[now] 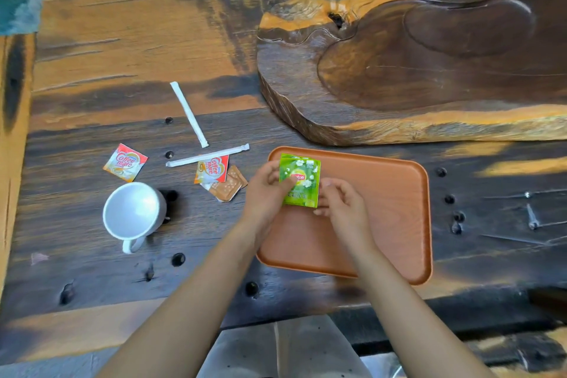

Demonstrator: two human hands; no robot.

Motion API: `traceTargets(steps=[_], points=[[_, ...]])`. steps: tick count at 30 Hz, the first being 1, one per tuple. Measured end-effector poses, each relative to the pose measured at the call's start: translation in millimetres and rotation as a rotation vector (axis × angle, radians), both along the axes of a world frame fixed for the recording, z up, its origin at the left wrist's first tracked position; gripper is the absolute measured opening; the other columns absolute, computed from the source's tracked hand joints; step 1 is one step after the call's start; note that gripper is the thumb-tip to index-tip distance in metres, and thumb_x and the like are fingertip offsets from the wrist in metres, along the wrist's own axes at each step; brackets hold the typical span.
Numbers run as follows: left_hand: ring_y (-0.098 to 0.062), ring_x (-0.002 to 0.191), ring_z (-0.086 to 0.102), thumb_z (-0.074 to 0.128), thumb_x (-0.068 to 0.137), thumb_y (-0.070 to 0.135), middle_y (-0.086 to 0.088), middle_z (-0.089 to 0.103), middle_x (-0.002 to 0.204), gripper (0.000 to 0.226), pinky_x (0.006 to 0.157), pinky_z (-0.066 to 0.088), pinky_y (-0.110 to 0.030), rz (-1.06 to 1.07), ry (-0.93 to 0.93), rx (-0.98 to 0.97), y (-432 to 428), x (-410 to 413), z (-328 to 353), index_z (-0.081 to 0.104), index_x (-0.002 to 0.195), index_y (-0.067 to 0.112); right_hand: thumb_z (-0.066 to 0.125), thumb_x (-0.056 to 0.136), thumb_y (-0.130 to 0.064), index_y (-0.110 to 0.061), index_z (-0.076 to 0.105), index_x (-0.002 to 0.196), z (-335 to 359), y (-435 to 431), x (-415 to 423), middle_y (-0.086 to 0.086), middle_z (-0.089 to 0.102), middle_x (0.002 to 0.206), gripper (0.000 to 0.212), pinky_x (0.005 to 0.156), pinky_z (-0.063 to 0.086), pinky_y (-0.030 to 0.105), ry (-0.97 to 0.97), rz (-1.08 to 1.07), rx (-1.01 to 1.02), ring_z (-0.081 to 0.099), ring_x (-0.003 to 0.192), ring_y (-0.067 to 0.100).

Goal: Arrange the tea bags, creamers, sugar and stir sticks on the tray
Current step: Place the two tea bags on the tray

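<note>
A dark, weathered wooden tabletop (92, 138) with orange-brown streaks and round dark knots. On it, at right, sits an orange-brown rectangular tray (399, 224) with rounded corners. Behind the tray rests a thick carved wooden slab (429, 70) (raw edged, with shallow hollows). At left lie a white mug (133, 213) on its side, two creamer packets (125, 162) (211, 169), two paper-wrapped stir sticks (189, 115) (208, 156) and brown sugar packets (228, 186), partly under the nearer creamer.
</note>
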State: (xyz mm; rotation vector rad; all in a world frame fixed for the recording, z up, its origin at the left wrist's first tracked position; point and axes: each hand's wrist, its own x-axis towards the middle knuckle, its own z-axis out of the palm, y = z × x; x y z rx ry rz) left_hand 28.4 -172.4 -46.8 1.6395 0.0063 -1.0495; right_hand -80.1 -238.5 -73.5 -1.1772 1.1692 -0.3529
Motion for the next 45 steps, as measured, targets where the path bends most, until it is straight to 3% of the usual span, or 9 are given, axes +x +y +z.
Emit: traceTargets(steps=[4, 8, 10, 12, 14, 18, 25, 36, 45], points=[[-0.007, 0.075, 0.061, 0.061, 0.082, 0.001, 0.000, 0.064, 0.084, 0.029, 0.077, 0.052, -0.028, -0.102, -0.100, 0.050, -9.7, -4.8, -7.5, 0.060, 0.107, 0.016, 0.057, 0.086, 0.000, -0.021, 0.055, 0.076, -1.7, -12.9, -3.8, 0.003, 0.058, 0.066, 0.024, 0.045, 0.044, 0.009, 0.061, 0.053, -0.058, 0.051, 0.042, -0.005], [-0.028, 0.095, 0.060, 0.059, 0.081, 0.003, -0.016, 0.065, 0.103, 0.038, 0.091, 0.049, -0.042, -0.186, -0.630, 0.274, -1.1, 12.3, -18.0, 0.059, 0.119, 0.009, 0.057, 0.087, -0.003, -0.009, 0.056, 0.088, -6.4, -32.2, -2.3, 0.012, 0.060, 0.074, 0.006, 0.043, 0.044, 0.010, 0.177, -0.038, -0.043, 0.054, 0.044, 0.000], [-0.032, 0.098, 0.058, 0.061, 0.078, 0.005, -0.018, 0.062, 0.105, 0.038, 0.091, 0.048, -0.044, -0.202, -0.733, 0.339, 8.1, 18.5, -22.8, 0.061, 0.116, 0.009, 0.057, 0.087, -0.006, -0.009, 0.057, 0.090, -11.7, -36.4, -0.4, 0.015, 0.061, 0.078, 0.004, 0.053, 0.049, 0.022, 0.251, 0.004, -0.046, 0.056, 0.054, 0.012], [-0.035, 0.097, 0.058, 0.062, 0.077, 0.004, -0.018, 0.060, 0.104, 0.040, 0.090, 0.047, -0.044, -0.281, -0.731, 0.375, 13.8, 20.0, -27.3, 0.060, 0.117, 0.009, 0.059, 0.086, -0.008, -0.008, 0.059, 0.090, -15.4, -37.9, 2.3, 0.016, 0.064, 0.080, 0.005, 0.065, 0.046, 0.033, 0.360, 0.077, -0.122, 0.057, 0.066, 0.021], [-0.034, 0.094, 0.058, 0.059, 0.079, 0.004, -0.018, 0.061, 0.103, 0.041, 0.087, 0.047, -0.039, -0.357, -0.716, 0.403, 16.1, 19.5, -31.2, 0.058, 0.119, 0.010, 0.059, 0.085, -0.012, -0.005, 0.061, 0.093, -17.8, -37.5, 4.3, 0.013, 0.067, 0.084, 0.011, 0.066, 0.038, 0.028, 0.501, 0.156, -0.241, 0.060, 0.078, 0.024], [-0.035, 0.091, 0.058, 0.051, 0.079, 0.000, -0.018, 0.061, 0.104, 0.048, 0.083, 0.046, -0.037, -0.410, -0.741, 0.413, 17.8, 20.3, -34.5, 0.053, 0.125, 0.014, 0.059, 0.083, -0.017, -0.006, 0.056, 0.104, -17.3, -28.8, 6.4, 0.014, 0.057, 0.111, 0.023, 0.086, 0.038, 0.035, 0.708, 0.222, -0.452, 0.050, 0.108, 0.030], [-0.037, 0.096, 0.057, 0.046, 0.079, -0.002, -0.020, 0.059, 0.109, 0.053, 0.086, 0.045, -0.038, -0.479, -0.804, 0.429, 20.2, 21.3, -38.6, 0.052, 0.129, 0.015, 0.056, 0.086, -0.026, -0.020, 0.044, 0.133, -24.6, -17.4, -4.1, 0.006, 0.042, 0.139, 0.050, 0.105, 0.028, 0.039, 0.579, 0.631, -0.784, 0.035, 0.126, 0.025], [-0.039, 0.091, 0.058, 0.046, 0.080, 0.000, -0.017, 0.056, 0.111, 0.050, 0.076, 0.049, -0.042, -0.416, -0.769, 0.510, 64.8, 8.9, -36.8, 0.054, 0.126, 0.018, 0.058, 0.084, -0.026, -0.019, 0.047, 0.130, -30.2, 5.5, 1.6, 0.007, 0.045, 0.139, 0.048, 0.102, 0.032, 0.040, 0.506, 0.733, -0.836, 0.038, 0.127, 0.026], [-0.033, 0.133, 0.041, 0.059, 0.083, 0.011, -0.016, 0.048, 0.141, 0.046, 0.113, 0.031, -0.041, -0.627, -1.033, 0.401, 65.0, -6.8, -42.3, 0.054, 0.129, 0.007, 0.060, 0.082, -0.027, -0.018, 0.051, 0.128, -32.9, 12.5, 2.8, 0.009, 0.048, 0.136, 0.048, 0.101, 0.035, 0.041, 0.489, 0.742, -0.866, 0.043, 0.124, 0.029]])
